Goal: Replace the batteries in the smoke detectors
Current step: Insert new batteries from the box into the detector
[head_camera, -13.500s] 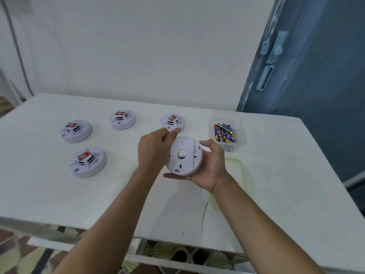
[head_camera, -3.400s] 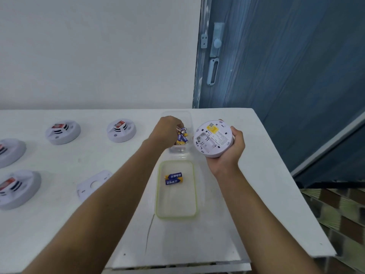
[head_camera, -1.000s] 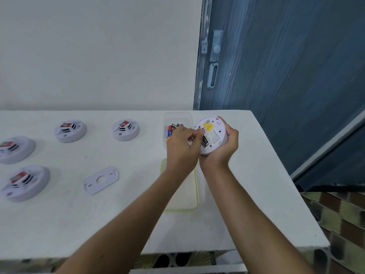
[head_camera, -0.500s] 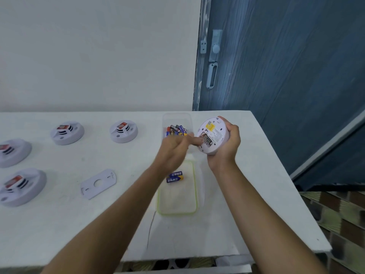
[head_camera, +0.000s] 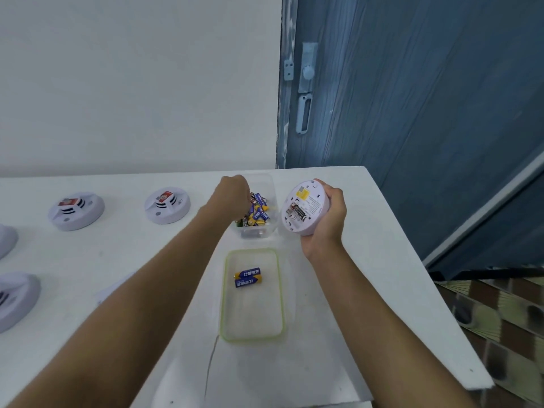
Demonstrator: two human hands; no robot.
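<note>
My right hand (head_camera: 331, 219) grips a white smoke detector (head_camera: 309, 210) above the table's right side, its back tilted toward me. The open battery compartment shows a dark battery (head_camera: 296, 212) seated in it. My left hand (head_camera: 232, 195) reaches down into the clear plastic box (head_camera: 272, 231), among several loose batteries (head_camera: 259, 214). Its fingers are hidden behind the knuckles, so I cannot see whether they pinch one. Two blue batteries (head_camera: 248, 277) lie side by side in the green-rimmed lid (head_camera: 253, 338) in front of the box.
Several other white smoke detectors sit face up to the left: one (head_camera: 167, 205) near the box, one (head_camera: 76, 210) further left, more at the left edge (head_camera: 14, 298). My forearm partly hides a flat mounting plate (head_camera: 110, 290). The table's right edge (head_camera: 412, 260) runs close to a blue door (head_camera: 412, 113).
My left hand has left the detector's battery compartment and moved left and back into the battery box. The right hand still holds the detector, now tilted more toward me.
</note>
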